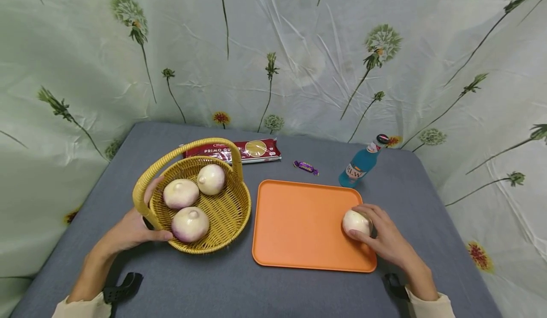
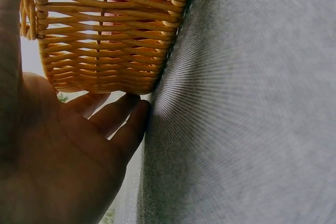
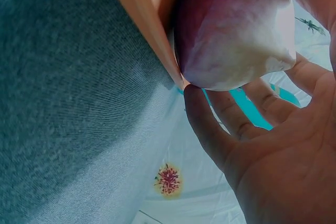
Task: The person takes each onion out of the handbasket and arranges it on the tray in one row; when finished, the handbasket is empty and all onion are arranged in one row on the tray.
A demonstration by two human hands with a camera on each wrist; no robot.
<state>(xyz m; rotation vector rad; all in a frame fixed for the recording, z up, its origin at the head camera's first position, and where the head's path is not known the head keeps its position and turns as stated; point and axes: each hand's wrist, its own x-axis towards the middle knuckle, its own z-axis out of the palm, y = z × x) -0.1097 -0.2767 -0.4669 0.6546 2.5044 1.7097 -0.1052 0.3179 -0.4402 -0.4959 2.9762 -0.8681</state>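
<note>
Right hand [image 1: 381, 235] grips one bulb [image 1: 355, 223]; left [image 1: 131, 229] touches one basket [image 1: 226, 217] holding three bulbs [image 1: 190, 224].

Matt cloth [image 1: 205, 285] covers the worktop [image 1: 299, 294]; the wicker basket [image 1: 224, 216] toward its left edge looks rough, the tray [image 1: 299, 223] smooth plastic, the turnip [image 1: 354, 222] by the tray's right edge glossy.

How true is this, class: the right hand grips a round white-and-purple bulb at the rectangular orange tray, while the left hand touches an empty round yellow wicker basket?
Empty is wrong: in the head view, the round yellow wicker basket holds three round white-and-purple bulbs. The rest is right.
</note>
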